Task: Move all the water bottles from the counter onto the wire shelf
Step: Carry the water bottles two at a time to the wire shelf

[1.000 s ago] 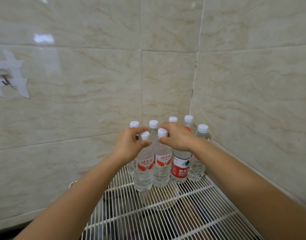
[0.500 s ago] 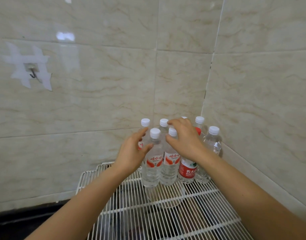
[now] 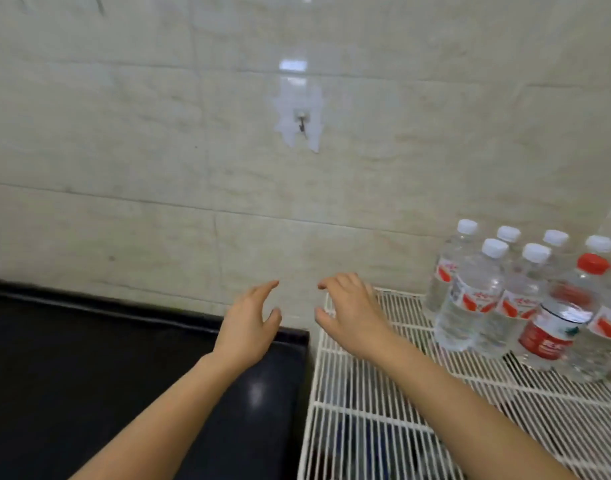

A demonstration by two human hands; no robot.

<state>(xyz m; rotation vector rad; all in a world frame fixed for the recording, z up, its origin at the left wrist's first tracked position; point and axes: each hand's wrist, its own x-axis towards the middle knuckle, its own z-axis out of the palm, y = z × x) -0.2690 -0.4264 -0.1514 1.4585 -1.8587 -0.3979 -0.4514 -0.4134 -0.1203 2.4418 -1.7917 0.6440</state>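
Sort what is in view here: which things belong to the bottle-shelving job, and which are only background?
Part of the job:
- water bottles, grouped upright at the shelf's far right
- wire shelf, white
- black counter, no bottles on the visible part
- left hand and right hand, both open, holding nothing

Background:
- tiled wall
- wall hook on a white pad

Clear water bottles (image 3: 470, 292) upright, clustered on white wire shelf (image 3: 383, 393).
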